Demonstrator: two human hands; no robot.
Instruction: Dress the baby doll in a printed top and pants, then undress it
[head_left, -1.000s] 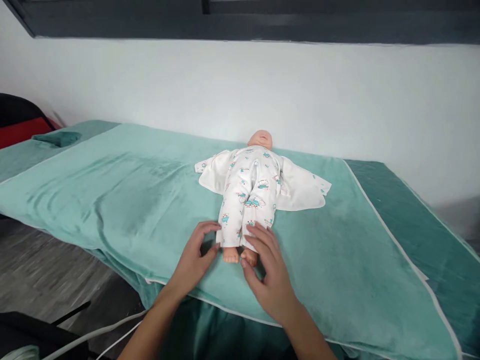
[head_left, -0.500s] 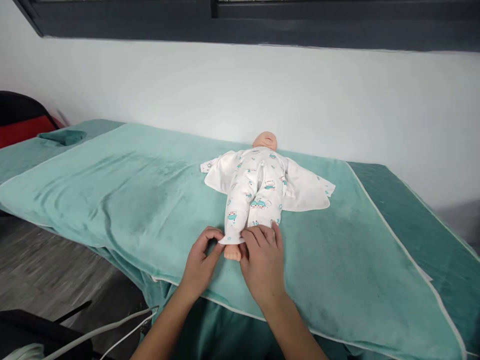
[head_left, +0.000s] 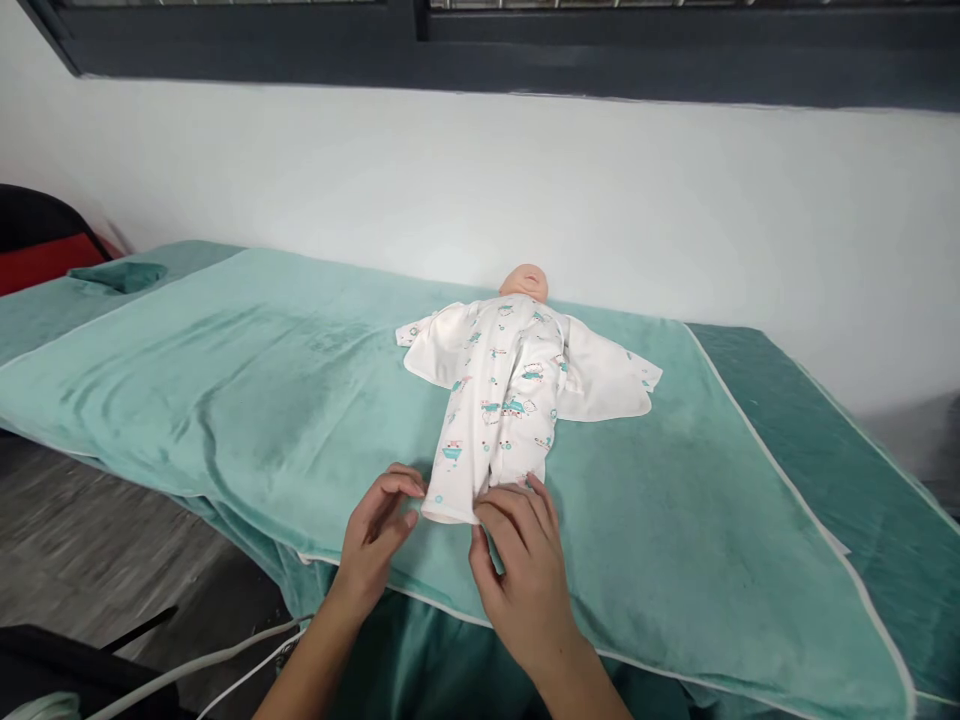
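Observation:
A baby doll (head_left: 525,281) lies on its back, head toward the wall, dressed in a white baby romper (head_left: 491,400) with small teal vehicle prints. Its sleeves spread out to both sides beside broad white cloth flaps. The left trouser leg reaches down toward me and its hem covers the foot. My left hand (head_left: 375,530) hovers just left of that hem, thumb and fingers apart, holding nothing. At the hem's right corner my right hand (head_left: 521,560) has its fingertips and thumb closed on the cloth, covering the end of the other leg.
A pale green blanket (head_left: 300,400) with white edging covers the table, over a darker green cloth (head_left: 810,430). Behind stands a white wall (head_left: 480,180) below a dark window frame (head_left: 480,60). White cables (head_left: 217,655) hang at lower left, near a red and black chair (head_left: 45,255).
The near trouser leg has come down over the doll's bare foot, hiding it. My left hand has let go of the hem and moved left; my right hand has shifted slightly toward me.

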